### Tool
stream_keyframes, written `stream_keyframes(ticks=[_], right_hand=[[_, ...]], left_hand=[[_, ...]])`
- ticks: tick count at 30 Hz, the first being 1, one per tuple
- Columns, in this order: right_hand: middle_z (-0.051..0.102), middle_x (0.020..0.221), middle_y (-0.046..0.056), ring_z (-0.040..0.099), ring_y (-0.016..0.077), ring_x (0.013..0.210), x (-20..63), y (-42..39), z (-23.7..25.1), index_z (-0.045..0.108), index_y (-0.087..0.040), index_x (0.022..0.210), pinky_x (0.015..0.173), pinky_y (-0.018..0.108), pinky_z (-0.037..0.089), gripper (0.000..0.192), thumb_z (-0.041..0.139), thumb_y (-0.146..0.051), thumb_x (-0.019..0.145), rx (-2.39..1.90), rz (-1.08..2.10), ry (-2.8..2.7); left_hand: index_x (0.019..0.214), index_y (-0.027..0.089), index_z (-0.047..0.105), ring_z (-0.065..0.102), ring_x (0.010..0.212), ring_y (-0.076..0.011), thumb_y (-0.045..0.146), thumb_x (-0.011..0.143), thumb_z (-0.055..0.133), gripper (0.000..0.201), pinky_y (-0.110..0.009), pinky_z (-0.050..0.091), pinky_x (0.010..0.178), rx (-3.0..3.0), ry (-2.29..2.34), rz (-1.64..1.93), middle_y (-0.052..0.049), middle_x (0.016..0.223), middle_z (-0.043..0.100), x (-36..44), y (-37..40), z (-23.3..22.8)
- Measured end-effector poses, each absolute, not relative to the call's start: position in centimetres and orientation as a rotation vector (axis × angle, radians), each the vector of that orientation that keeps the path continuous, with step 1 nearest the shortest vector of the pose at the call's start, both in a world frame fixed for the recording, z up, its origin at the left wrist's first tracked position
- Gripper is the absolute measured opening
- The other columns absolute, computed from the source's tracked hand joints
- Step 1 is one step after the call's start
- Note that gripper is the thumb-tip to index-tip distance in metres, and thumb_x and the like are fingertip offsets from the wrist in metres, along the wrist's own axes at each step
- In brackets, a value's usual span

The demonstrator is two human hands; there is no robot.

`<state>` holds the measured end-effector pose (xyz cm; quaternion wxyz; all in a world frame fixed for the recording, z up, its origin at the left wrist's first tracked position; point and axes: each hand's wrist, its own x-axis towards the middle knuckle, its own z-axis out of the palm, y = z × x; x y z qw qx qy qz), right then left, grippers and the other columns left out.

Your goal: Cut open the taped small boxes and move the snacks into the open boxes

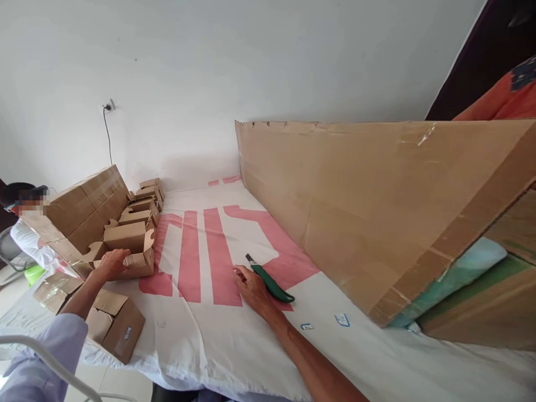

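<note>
Fingers of your right hand (251,287), spread flat on the white-and-red printed sheet (201,312) at frame centre, grip nothing; the green-handled knife (270,282) lies just right of them, touching or nearly so, long axis running upper left to lower right, blade end away from you. Your right arm is extended from the lower right. Your left hand (111,263), centre left, rests open on a small cardboard box (132,251) among others; large cardboard panel (377,206) stands right.

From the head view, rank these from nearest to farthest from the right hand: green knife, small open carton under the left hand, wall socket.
1. Green knife: touching the right hand, on its right.
2. Small open carton: across the cloth, under the left hand.
3. Wall socket: high on the far wall.
</note>
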<state>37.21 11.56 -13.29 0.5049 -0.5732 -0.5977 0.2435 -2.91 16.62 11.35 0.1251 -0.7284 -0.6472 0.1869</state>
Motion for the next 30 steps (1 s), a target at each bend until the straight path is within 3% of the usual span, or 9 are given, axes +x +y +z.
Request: stream_keyframes(ticks=[7, 10, 14, 23, 27, 30], right_hand=[[0.079, 0.093, 0.012, 0.072, 0.0262, 0.082, 37.5, 12.0, -14.4, 0.074, -0.017, 0.113, 0.075, 0.037, 0.053, 0.045, 0.045, -0.042, 0.089, -1.374, 0.566, -1.461], [0.08, 0.095, 0.012, 0.072, 0.0267, 0.082, 37.6, 12.1, -14.6, 0.075, -0.018, 0.112, 0.077, 0.038, 0.054, 0.046, 0.045, -0.044, 0.088, -1.392, 0.557, -1.453], [0.08, 0.095, 0.013, 0.073, 0.0273, 0.084, 37.6, 12.0, -14.9, 0.076, -0.019, 0.11, 0.078, 0.038, 0.056, 0.045, 0.046, -0.043, 0.087, -1.396, 0.564, -1.436], [0.081, 0.095, 0.015, 0.074, 0.03, 0.085, 38.1, 11.5, -15.6, 0.076, -0.017, 0.111, 0.081, 0.041, 0.057, 0.05, 0.048, -0.048, 0.083, -1.45, 0.625, -1.436], [0.081, 0.094, 0.014, 0.073, 0.0292, 0.083, 38.3, 11.2, -15.4, 0.076, -0.018, 0.111, 0.079, 0.04, 0.057, 0.051, 0.049, -0.052, 0.085, -1.45, 0.643, -1.439], [0.081, 0.092, 0.013, 0.073, 0.0294, 0.082, 38.3, 11.0, -15.5, 0.076, -0.018, 0.11, 0.079, 0.041, 0.057, 0.051, 0.049, -0.053, 0.084, -1.452, 0.636, -1.431]], left_hand=[[0.127, 0.027, 0.07, 0.067, 0.129, -0.0321, 0.013, 0.087, 0.062, 0.044, -0.043, 0.05, 0.103, -2.071, -1.951, 0.531, -0.012, 0.131, 0.076, -6.8, 18.8, 9.5], [0.126, 0.026, 0.071, 0.065, 0.131, -0.0341, 0.012, 0.088, 0.059, 0.042, -0.048, 0.049, 0.104, -2.076, -1.953, 0.513, -0.015, 0.132, 0.074, -6.7, 19.2, 9.1], [0.131, 0.026, 0.069, 0.063, 0.132, -0.0357, 0.009, 0.083, 0.06, 0.052, -0.052, 0.048, 0.105, -2.114, -1.968, 0.492, -0.015, 0.134, 0.072, -6.6, 19.2, 8.6], [0.147, 0.024, 0.062, 0.058, 0.138, -0.0336, 0.01, 0.077, 0.068, 0.071, -0.047, 0.047, 0.113, -2.171, -2.029, 0.27, -0.013, 0.149, 0.062, -8.7, 16.1, 10.2], [0.148, 0.022, 0.06, 0.06, 0.136, -0.0287, 0.018, 0.086, 0.064, 0.063, -0.038, 0.047, 0.115, -2.15, -2.034, 0.036, -0.01, 0.15, 0.062, -10.3, 12.9, 11.7], [0.143, 0.018, 0.064, 0.065, 0.127, -0.0284, 0.027, 0.094, 0.056, 0.05, -0.039, 0.049, 0.113, -2.092, -2.059, -0.092, -0.012, 0.141, 0.068, -12.3, 9.4, 12.1]])
